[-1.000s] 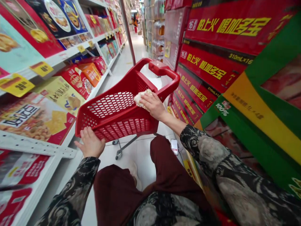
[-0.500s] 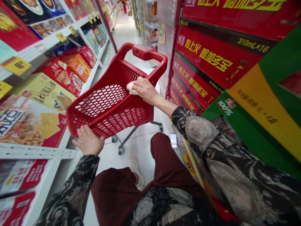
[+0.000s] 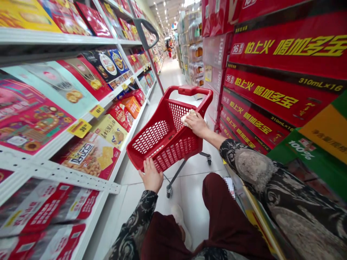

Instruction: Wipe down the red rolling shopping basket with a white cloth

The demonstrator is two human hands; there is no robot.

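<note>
A red plastic shopping cart basket [image 3: 176, 153] with mesh walls stands on a wheeled frame, and its red handle [image 3: 195, 90] lies at the far end. My right hand [image 3: 196, 124] presses a crumpled pale cloth [image 3: 187, 118] against the basket's far-side wall, near the rim. My left hand [image 3: 151, 176] holds the near rim from outside, its fingers curled over the red edge. The cloth is partly hidden under my right fingers. Nothing shows inside the basket.
White shelves [image 3: 54, 36] of boxed snacks with yellow price tags line the left. Stacked red drink cartons [image 3: 284, 50] form a wall on the right. The tiled aisle floor [image 3: 173, 76] runs ahead. A pixelated white object [image 3: 230, 186] lies by my maroon trousers [image 3: 225, 216].
The view has swung upward and farther along the aisle, so the basket sits lower and more to the right. Both hands stay in their places on the basket, and the cloth remains under my right hand.
</note>
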